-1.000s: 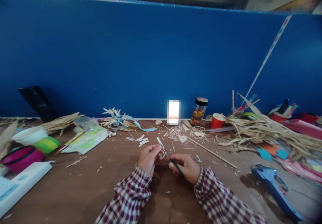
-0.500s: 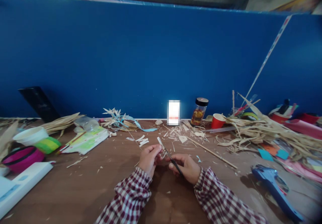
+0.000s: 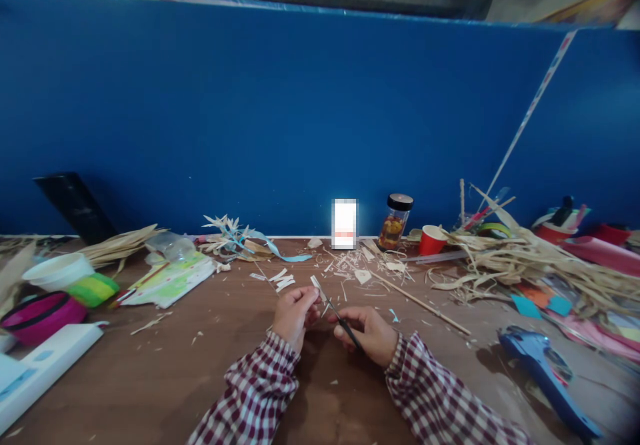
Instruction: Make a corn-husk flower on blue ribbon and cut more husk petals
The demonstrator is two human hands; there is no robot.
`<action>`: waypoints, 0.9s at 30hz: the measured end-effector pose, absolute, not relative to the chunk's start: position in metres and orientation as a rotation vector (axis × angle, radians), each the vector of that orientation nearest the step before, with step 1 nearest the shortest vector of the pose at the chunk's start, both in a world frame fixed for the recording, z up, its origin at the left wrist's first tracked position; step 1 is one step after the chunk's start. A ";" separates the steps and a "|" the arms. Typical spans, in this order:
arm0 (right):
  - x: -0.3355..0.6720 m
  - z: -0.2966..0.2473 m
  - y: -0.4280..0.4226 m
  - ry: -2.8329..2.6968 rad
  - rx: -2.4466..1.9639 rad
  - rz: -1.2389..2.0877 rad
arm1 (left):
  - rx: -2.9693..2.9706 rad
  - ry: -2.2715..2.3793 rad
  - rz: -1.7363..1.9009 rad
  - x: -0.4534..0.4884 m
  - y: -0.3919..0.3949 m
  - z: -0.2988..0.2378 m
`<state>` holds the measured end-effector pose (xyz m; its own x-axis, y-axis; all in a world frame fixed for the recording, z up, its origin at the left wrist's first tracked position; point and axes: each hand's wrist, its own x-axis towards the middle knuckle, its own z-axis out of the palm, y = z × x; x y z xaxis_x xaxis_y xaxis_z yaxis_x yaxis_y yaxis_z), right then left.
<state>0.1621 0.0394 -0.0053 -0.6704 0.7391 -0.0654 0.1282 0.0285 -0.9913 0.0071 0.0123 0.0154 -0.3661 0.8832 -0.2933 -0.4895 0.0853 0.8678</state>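
My left hand (image 3: 294,313) pinches a short pale strip (image 3: 317,284) of dried leaf, held up over the brown table (image 3: 150,378). My right hand (image 3: 367,333) is closed round the dark handles of small scissors (image 3: 345,326), whose blades point up and left at the strip. Both hands sit close together near the table's middle, in red-and-white checked sleeves. Small pale cuttings (image 3: 280,278) lie on the wood just beyond them.
A blue glue gun (image 3: 545,371) lies at the right front. Dried leaf strips (image 3: 525,265), a red cup (image 3: 433,239) and a jar (image 3: 396,221) stand at the back right. Bowls (image 3: 43,311), a white box (image 3: 35,371) and a green booklet (image 3: 167,279) occupy the left. A thin stick (image 3: 420,303) lies right of my hands.
Hardly anything has moved. The strip in my left hand has tilted slightly and the scissors have shifted a touch against it.
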 end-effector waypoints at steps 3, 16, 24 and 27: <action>0.162 -0.004 0.039 -1.826 -0.869 1.687 | 0.468 1.210 1.543 0.009 0.011 0.015; 0.161 0.001 0.037 -1.807 -0.868 1.690 | 0.437 1.187 1.525 0.012 0.010 0.016; 0.161 0.002 0.037 -1.812 -0.890 1.686 | 0.437 1.195 1.526 0.012 0.011 0.015; 0.160 0.003 0.037 -1.810 -0.899 1.687 | 0.443 1.188 1.525 0.012 0.011 0.016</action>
<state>0.1605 0.0368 0.0032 -0.6547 0.7522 -0.0750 0.1277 0.0123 -0.9917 0.0116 0.0110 0.0156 -0.3311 0.8919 -0.3081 -0.5170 0.1016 0.8499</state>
